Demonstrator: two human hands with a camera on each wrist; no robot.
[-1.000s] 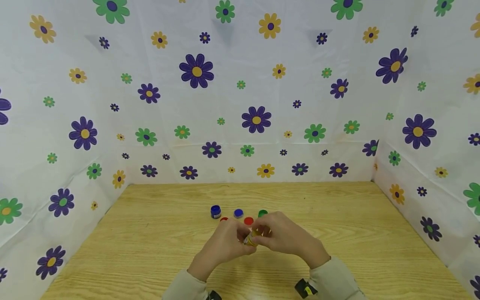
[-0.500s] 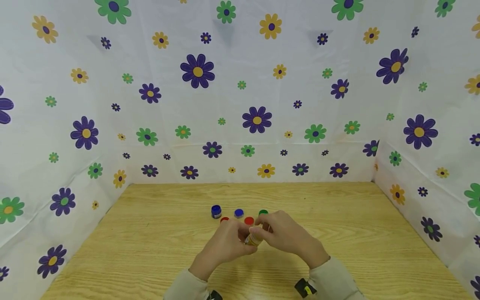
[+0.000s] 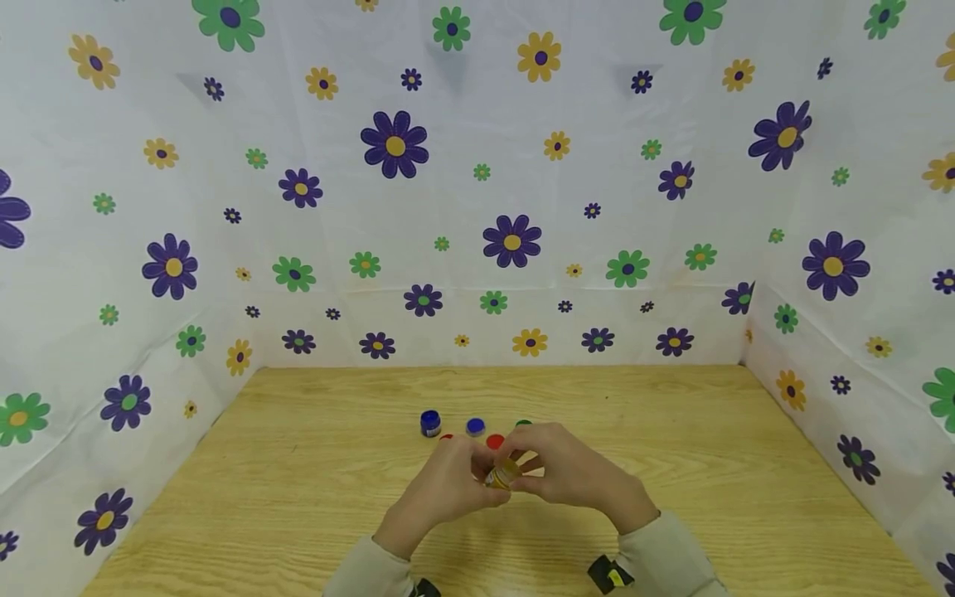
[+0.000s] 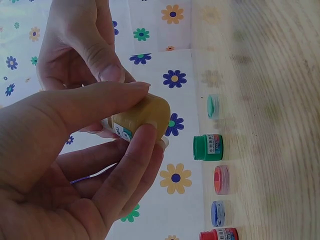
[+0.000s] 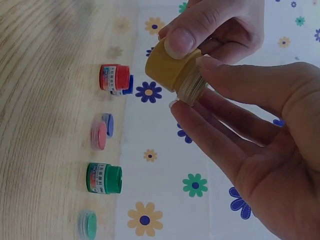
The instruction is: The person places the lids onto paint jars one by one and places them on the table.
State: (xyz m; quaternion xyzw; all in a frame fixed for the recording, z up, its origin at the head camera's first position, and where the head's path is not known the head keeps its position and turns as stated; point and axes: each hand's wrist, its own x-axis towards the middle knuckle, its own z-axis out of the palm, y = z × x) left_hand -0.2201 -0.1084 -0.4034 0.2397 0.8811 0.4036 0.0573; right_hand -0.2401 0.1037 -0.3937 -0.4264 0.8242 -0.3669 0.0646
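My left hand (image 3: 448, 482) grips a small yellow paint jar (image 4: 152, 111) round its body, thumb on one side and fingers on the other. In the right wrist view the jar is tilted, and its clear ridged cap (image 5: 192, 88) faces my right hand (image 3: 578, 473). Thumb and fingertip of the right hand pinch this cap from opposite sides. Both hands are close together over the wooden table, partly hiding the jar in the head view. The label on the jar is partly covered by the left fingers.
Beyond the hands on the table (image 3: 313, 497) stand a blue jar (image 3: 430, 424), a red jar (image 5: 114, 77) and a green jar (image 5: 104, 178). Loose blue (image 3: 475, 426), red (image 5: 98, 135) and green (image 5: 87, 225) caps lie among them. A flowered cloth (image 3: 477, 199) encloses the table's back and sides.
My right thumb and fingers have shifted round the cap, with the thumb now lower than half a second ago. The left hand and jar stay nearly in place.
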